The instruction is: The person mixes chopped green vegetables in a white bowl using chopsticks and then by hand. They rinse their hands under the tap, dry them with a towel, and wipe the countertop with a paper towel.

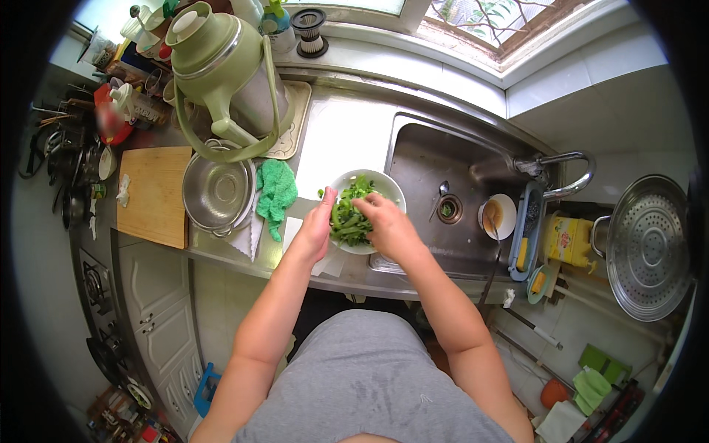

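Note:
A white bowl (392,194) filled with chopped leafy greens (352,224) stands at the counter's front, partly over the left rim of the sink. My left hand (317,230) is upright against the bowl's left side, thumb raised, its palm turned towards the greens; whether it grips anything is hidden. Over the bowl's right side, my right hand (385,224) has its fingers bent down onto the greens, pinching some of them. A small piece of green lies beside my left thumb. Left of the hands lies a crumpled green cloth (276,191).
The steel sink (426,149) holds a spoon (441,196) and a white bowl (510,213) with brownish liquid. Steel strainers (219,191) and a wooden cutting board (152,194) are on the left. A large green thermos jug (221,72) stands behind them. The faucet (581,166) arches at right.

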Tool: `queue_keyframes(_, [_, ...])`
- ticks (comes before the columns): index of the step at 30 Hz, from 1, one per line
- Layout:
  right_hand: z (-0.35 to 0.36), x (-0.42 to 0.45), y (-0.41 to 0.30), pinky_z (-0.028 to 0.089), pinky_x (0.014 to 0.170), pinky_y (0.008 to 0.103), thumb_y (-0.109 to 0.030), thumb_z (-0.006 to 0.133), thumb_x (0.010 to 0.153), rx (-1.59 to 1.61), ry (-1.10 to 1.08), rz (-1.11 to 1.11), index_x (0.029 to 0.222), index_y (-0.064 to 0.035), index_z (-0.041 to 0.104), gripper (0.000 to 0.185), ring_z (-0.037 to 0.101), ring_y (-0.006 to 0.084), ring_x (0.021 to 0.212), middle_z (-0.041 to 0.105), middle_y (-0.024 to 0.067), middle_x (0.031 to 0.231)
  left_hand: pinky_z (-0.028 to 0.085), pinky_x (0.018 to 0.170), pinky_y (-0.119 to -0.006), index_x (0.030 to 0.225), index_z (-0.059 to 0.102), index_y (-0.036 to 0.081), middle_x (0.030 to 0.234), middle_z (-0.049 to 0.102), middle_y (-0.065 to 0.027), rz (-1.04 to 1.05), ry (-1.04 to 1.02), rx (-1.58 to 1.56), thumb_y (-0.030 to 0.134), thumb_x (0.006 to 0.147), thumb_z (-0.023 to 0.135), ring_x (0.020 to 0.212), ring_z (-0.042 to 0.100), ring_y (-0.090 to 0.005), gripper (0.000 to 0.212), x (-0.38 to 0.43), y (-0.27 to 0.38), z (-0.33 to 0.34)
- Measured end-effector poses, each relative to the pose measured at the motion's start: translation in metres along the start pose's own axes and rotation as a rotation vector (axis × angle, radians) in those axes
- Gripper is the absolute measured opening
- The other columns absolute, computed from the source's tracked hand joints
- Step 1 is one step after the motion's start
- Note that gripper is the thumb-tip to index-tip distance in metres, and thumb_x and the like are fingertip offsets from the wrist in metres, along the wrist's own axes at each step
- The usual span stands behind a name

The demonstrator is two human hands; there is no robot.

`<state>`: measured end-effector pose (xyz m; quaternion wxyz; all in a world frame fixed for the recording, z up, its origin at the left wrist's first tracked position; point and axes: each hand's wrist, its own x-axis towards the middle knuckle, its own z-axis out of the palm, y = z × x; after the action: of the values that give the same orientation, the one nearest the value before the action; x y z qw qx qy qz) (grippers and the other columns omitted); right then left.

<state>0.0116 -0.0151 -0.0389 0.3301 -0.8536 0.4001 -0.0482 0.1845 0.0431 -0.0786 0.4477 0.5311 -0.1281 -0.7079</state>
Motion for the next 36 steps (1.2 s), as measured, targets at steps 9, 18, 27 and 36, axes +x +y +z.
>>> queue_keyframes(9, [0.053,-0.006,0.024,0.048,0.094,0.0467,0.003,0.068,0.068,-0.233,0.018,0.237,0.126,0.0045,0.043,0.064,0.052,0.0450,0.110,0.054,0.0276,0.110,0.019,0.117,-0.035,0.147,0.029,-0.008,0.153,0.032,-0.0195,0.052,0.098,0.025,0.053,0.102,0.040,0.142,0.028,-0.0237,0.077,-0.026,0.020,0.031])
queue_keyframes(18, [0.032,0.007,0.019,0.050,0.088,0.0436,0.002,0.067,0.069,0.095,0.177,0.354,0.108,-0.0001,0.062,0.039,0.061,0.0390,0.099,0.063,0.0214,0.106,0.007,0.118,-0.048,0.152,0.023,0.002,0.159,0.021,-0.0170,-0.079,0.020,-0.114,0.065,0.097,0.036,0.147,0.018,-0.0281,0.085,0.017,-0.013,0.007])
queue_keyframes(27, [0.059,-0.002,-0.028,0.040,0.102,0.0551,-0.020,0.086,0.061,0.026,0.152,0.457,0.144,0.0011,0.026,0.104,0.034,0.0472,0.128,0.025,0.0258,0.144,0.025,0.114,-0.045,0.152,0.023,0.001,0.157,0.026,-0.0177,-0.110,-0.041,0.015,0.068,0.096,0.033,0.143,0.027,-0.0289,0.088,0.020,0.010,0.006])
queue_keyframes(36, [0.084,0.010,0.005,0.045,0.091,0.0527,-0.013,0.084,0.060,-0.181,0.133,0.427,0.136,-0.0069,0.037,0.089,0.044,0.0412,0.117,0.036,0.0188,0.136,0.016,0.115,-0.053,0.151,0.025,0.000,0.156,0.030,-0.0152,-0.082,0.052,0.103,0.068,0.095,0.038,0.144,0.026,-0.0277,0.089,-0.002,0.022,0.008])
